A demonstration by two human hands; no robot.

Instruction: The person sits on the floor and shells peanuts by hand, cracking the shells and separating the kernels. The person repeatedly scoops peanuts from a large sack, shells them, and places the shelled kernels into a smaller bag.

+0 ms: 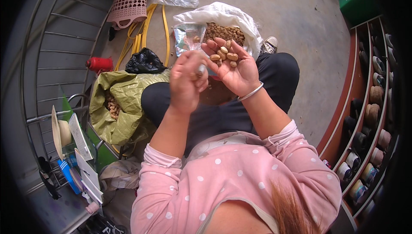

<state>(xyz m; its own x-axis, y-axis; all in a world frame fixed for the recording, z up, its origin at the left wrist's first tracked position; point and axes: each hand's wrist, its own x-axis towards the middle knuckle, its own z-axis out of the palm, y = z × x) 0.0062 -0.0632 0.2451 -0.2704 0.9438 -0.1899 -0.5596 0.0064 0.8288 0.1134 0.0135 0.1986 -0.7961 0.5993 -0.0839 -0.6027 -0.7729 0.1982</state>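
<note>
Several peanuts in their shells (231, 56) lie on the upturned palm of my right hand (236, 69), which is cupped with its fingers spread and wears a bangle at the wrist. Beside it, my left hand (188, 79) is blurred and closed around a small whitish-grey object (201, 69), whose kind I cannot tell. Beyond my hands a white woven sack (222, 10) holds many brown peanuts (227, 32). A clear and blue plastic bag (186, 37) with a few nuts lies at its left edge. Something reddish-brown, partly hidden, is below my hands between my legs.
At the left stand a yellow-green woven sack (128, 95) with peanuts, a black plastic bag (145, 61) and a metal rack (61, 52). A pink basket (128, 5) and yellow hose (145, 31) lie farther off. A shoe rack (354, 108) runs along the right.
</note>
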